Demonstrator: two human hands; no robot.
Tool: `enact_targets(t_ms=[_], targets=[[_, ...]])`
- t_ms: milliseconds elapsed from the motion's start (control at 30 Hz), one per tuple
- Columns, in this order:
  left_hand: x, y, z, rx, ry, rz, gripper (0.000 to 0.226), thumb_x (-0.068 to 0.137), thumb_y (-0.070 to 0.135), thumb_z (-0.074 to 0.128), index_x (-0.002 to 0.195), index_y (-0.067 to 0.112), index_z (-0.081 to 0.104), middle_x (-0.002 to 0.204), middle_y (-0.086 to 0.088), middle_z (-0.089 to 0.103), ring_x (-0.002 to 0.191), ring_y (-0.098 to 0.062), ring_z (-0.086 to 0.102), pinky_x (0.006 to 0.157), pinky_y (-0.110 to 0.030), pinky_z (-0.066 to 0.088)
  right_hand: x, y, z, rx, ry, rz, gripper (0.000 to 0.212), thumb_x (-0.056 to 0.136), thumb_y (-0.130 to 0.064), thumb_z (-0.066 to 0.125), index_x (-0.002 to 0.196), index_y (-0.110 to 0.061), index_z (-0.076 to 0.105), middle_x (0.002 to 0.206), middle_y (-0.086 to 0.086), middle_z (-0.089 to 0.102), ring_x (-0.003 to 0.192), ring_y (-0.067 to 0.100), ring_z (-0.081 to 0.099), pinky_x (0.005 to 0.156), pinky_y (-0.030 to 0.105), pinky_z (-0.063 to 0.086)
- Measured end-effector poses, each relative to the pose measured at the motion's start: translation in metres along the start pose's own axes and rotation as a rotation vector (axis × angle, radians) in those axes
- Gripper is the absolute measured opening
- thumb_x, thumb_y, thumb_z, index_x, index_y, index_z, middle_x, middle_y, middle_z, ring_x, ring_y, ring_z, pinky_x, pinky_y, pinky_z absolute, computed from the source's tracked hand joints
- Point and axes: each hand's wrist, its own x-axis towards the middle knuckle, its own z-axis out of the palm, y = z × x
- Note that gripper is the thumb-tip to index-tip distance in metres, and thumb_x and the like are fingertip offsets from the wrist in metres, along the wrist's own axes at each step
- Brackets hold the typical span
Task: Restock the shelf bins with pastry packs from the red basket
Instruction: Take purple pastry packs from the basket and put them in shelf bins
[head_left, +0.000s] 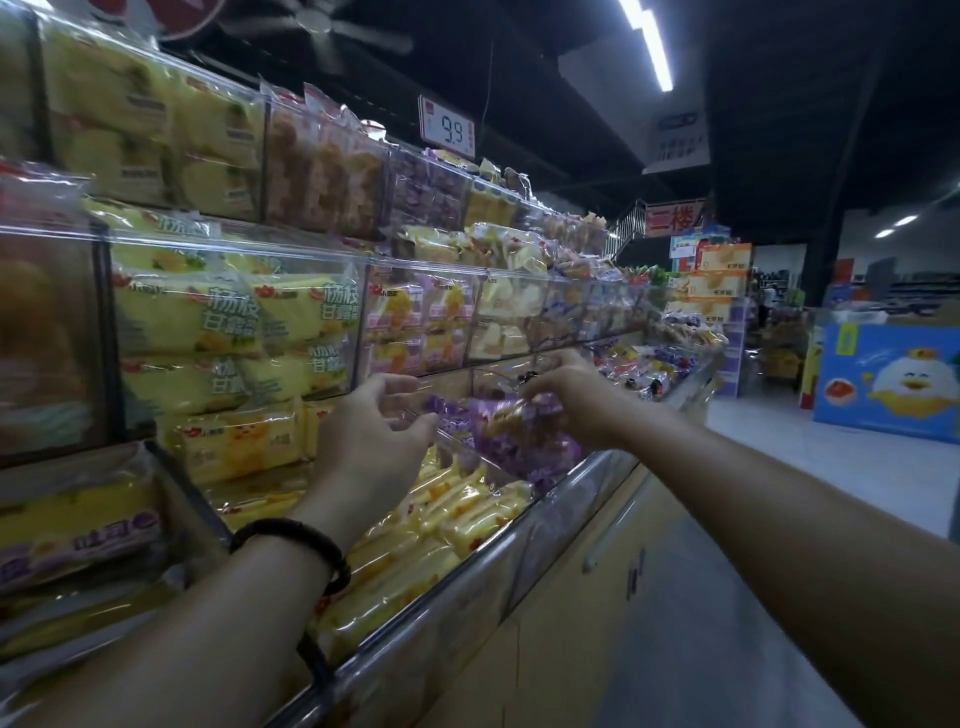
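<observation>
Right hand (569, 400): my fingers pinch a purple pastry pack (506, 423) by its top edge, over the matching shelf bin (449, 441), so like joins like. Left hand (374, 431): fingers loosely curled and apparently empty, placed beside the pack, probably to steady it. The red basket is out of view.

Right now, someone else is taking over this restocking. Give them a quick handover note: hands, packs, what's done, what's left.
Right hand: fingers pinch a purple pastry pack just above the lower-shelf bin of purple packs.
Left hand: loosely curled beside that pack, holding nothing visible.
Red basket: out of view.
Done: the neighbouring yellow packs look well stocked.
Left: settle this pack in the bin, let go, then fetch more from the basket.
</observation>
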Motion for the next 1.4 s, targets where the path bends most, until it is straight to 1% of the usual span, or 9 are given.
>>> enact_targets(t_ms=[67,233,333,433,567,733,900,1100,1400], targets=[[0.001,-0.002,0.001,0.013,-0.001,0.005,0.027,0.092,0.024,0.081,0.111,0.034,0.065,0.104,0.017,0.068,0.094,-0.006,0.069,0.076,-0.032,0.063,0.000,-0.014,0.023,-0.017,-0.075,-0.010,0.043,0.087,-0.021,0.085,0.126,-0.034,0.072,0.138,0.006,0.039,0.123,0.032,0.052,0.112,0.047,0.050],[0.003,-0.005,0.002,0.052,0.000,0.000,0.023,0.091,0.023,0.081,0.101,0.036,0.065,0.102,0.013,0.069,0.091,-0.012,0.073,0.078,-0.040,0.065,0.004,-0.035,0.054,-0.007,-0.028,-0.017,0.053,0.089,-0.023,0.083,0.138,-0.033,0.066,0.135,0.009,0.057,0.119,0.028,0.058,0.106,0.044,0.052],[0.001,-0.001,0.002,0.075,-0.009,0.003,0.021,0.093,0.023,0.079,0.103,0.034,0.066,0.102,0.012,0.069,0.091,-0.009,0.070,0.068,-0.028,0.059,0.002,-0.036,0.044,0.028,-0.058,0.010,0.070,0.084,-0.016,0.086,0.148,-0.023,0.057,0.141,0.009,0.060,0.131,0.029,0.055,0.113,0.043,0.045],[-0.002,0.005,0.003,0.104,-0.024,0.019,0.019,0.095,0.020,0.077,0.105,0.031,0.065,0.100,0.012,0.067,0.080,-0.001,0.066,0.053,-0.013,0.048,-0.011,-0.036,0.030,0.055,-0.002,0.062,0.082,0.080,-0.026,0.090,0.151,-0.033,0.051,0.148,0.005,0.047,0.127,0.026,0.054,0.107,0.042,0.050],[-0.007,0.012,0.001,0.098,-0.089,0.021,0.019,0.097,0.014,0.074,0.108,0.026,0.065,0.102,0.009,0.066,0.068,0.017,0.063,0.048,-0.006,0.047,-0.044,-0.039,0.001,0.063,0.096,0.057,0.062,0.087,-0.033,0.083,0.143,-0.032,0.057,0.140,0.002,0.052,0.115,0.018,0.059,0.098,0.038,0.055],[-0.028,0.049,-0.008,0.016,-0.169,0.047,0.015,0.097,0.016,0.074,0.107,0.026,0.067,0.104,0.009,0.068,0.092,-0.009,0.068,0.067,-0.019,0.057,-0.116,-0.050,-0.043,0.148,0.223,0.021,0.022,0.096,-0.038,0.073,0.115,-0.029,0.069,0.104,-0.010,0.059,0.088,0.004,0.059,0.076,0.024,0.050],[-0.094,0.098,-0.023,-0.084,-0.312,0.030,0.013,0.094,0.016,0.079,0.102,0.023,0.071,0.101,0.000,0.074,0.087,-0.021,0.075,0.072,-0.040,0.066,-0.203,-0.073,-0.061,0.205,0.219,0.018,0.010,0.096,-0.036,0.071,0.105,-0.031,0.072,0.096,-0.015,0.067,0.082,-0.004,0.062,0.067,0.015,0.045],[-0.222,0.095,-0.059,-0.044,-0.581,-0.107,0.011,0.099,0.022,0.072,0.110,0.021,0.068,0.105,-0.002,0.072,0.083,-0.022,0.078,0.068,-0.039,0.065,-0.308,-0.107,-0.012,0.397,0.078,0.137,0.016,0.096,-0.034,0.073,0.107,-0.023,0.076,0.091,-0.010,0.072,0.081,0.005,0.067,0.072,0.027,0.056],[-0.382,-0.064,-0.079,0.206,-0.869,-0.418,0.007,0.101,0.019,0.070,0.107,0.019,0.068,0.100,-0.007,0.075,0.077,-0.017,0.076,0.065,-0.036,0.061,-0.449,-0.119,0.158,0.402,-0.282,0.407,0.021,0.096,-0.037,0.073,0.112,-0.024,0.075,0.101,-0.010,0.071,0.096,0.011,0.068,0.081,0.029,0.057]])
